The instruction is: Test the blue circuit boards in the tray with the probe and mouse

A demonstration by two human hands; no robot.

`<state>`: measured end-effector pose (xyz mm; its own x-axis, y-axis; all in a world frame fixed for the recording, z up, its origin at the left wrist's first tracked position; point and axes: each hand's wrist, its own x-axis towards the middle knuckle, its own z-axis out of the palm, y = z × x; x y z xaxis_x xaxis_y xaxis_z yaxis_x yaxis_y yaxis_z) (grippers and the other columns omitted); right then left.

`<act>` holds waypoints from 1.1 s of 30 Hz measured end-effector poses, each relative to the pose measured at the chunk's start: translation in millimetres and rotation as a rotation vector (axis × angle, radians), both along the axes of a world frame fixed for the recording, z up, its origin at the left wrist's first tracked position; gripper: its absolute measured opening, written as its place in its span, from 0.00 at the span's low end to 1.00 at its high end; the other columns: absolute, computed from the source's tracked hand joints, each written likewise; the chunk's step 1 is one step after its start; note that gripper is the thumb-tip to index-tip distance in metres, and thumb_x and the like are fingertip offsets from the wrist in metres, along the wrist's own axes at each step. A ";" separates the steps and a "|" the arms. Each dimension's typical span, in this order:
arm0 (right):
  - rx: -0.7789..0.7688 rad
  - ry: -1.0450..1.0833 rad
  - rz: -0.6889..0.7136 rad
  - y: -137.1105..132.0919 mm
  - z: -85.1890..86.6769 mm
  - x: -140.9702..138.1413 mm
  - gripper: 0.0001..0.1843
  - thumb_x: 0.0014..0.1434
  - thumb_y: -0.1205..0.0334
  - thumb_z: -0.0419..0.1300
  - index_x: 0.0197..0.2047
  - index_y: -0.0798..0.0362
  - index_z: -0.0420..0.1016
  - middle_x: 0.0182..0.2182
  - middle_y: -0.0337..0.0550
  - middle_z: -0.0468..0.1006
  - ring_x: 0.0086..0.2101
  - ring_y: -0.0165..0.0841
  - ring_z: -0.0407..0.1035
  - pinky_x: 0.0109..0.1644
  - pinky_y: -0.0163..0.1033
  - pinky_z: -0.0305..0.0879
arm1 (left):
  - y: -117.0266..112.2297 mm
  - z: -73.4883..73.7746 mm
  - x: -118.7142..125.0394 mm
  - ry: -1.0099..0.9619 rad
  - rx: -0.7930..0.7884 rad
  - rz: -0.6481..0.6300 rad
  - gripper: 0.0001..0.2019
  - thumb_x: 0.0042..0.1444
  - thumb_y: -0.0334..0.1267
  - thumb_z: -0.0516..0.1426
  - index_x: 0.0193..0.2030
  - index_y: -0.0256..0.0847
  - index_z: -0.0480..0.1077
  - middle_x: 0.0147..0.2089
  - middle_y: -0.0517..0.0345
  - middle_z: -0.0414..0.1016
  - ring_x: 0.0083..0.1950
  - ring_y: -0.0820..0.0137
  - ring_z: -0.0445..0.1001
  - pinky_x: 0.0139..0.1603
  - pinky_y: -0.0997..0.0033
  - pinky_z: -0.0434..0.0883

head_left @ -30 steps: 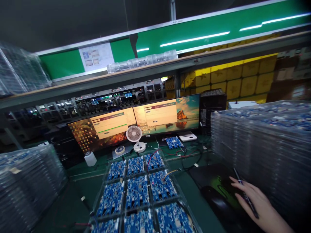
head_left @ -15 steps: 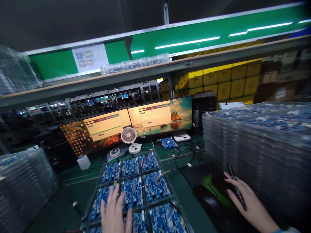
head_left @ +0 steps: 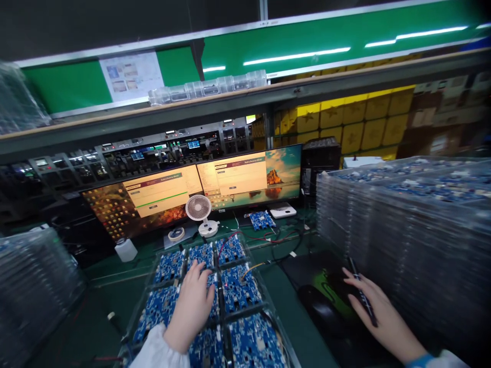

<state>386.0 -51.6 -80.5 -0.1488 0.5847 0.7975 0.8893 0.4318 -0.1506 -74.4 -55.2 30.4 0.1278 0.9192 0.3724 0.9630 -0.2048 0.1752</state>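
My left hand (head_left: 194, 304) lies palm down on a clear tray (head_left: 267, 309) of blue circuit boards (head_left: 240, 289), fingers spread over the middle board. A red wire and a yellow wire run to the boards on the tray's right side. My right hand (head_left: 378, 317) rests at the right on a black and green mouse pad (head_left: 326, 281), with a thin black pen (head_left: 362, 297) held between its fingers. A dark rounded shape (head_left: 316, 306) sits just left of that hand.
Two monitors (head_left: 153, 197) (head_left: 245, 176) stand behind the tray, with a small white fan (head_left: 198, 208), a tape roll (head_left: 176, 234), a white bottle (head_left: 125, 249) and a loose board (head_left: 262, 220). Tall stacks of clear trays rise at the right (head_left: 402, 230) and left (head_left: 34, 286). A shelf (head_left: 230, 105) runs overhead.
My left hand came into view from below and slid forward onto the middle boards. My right hand stayed on the pad with the pen. The view shifted slightly to the right.
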 end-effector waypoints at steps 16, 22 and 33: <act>-0.027 -0.026 0.033 -3.3 3.4 -4.1 0.14 0.67 0.55 0.48 0.52 0.49 0.66 0.53 0.48 0.75 0.52 0.43 0.69 0.51 0.53 0.73 | 10.8 -28.8 47.0 -0.126 -0.398 -0.062 0.20 0.59 0.27 0.47 0.55 0.31 0.72 0.55 0.44 0.75 0.59 0.59 0.70 0.65 0.62 0.64; -0.036 -0.024 0.043 -2.0 -0.2 -0.3 0.14 0.66 0.54 0.49 0.51 0.48 0.66 0.52 0.48 0.76 0.51 0.43 0.70 0.51 0.52 0.71 | 24.2 -35.4 65.3 -0.199 -0.385 -0.035 0.22 0.59 0.29 0.50 0.61 0.30 0.66 0.57 0.44 0.75 0.59 0.61 0.71 0.65 0.65 0.63; -0.071 0.031 0.087 -5.2 5.3 2.0 0.15 0.64 0.53 0.51 0.50 0.48 0.68 0.49 0.47 0.77 0.48 0.44 0.70 0.51 0.52 0.69 | 45.2 -33.2 82.1 -0.075 -0.449 -0.008 0.13 0.63 0.36 0.50 0.45 0.37 0.74 0.45 0.44 0.81 0.48 0.60 0.78 0.51 0.66 0.70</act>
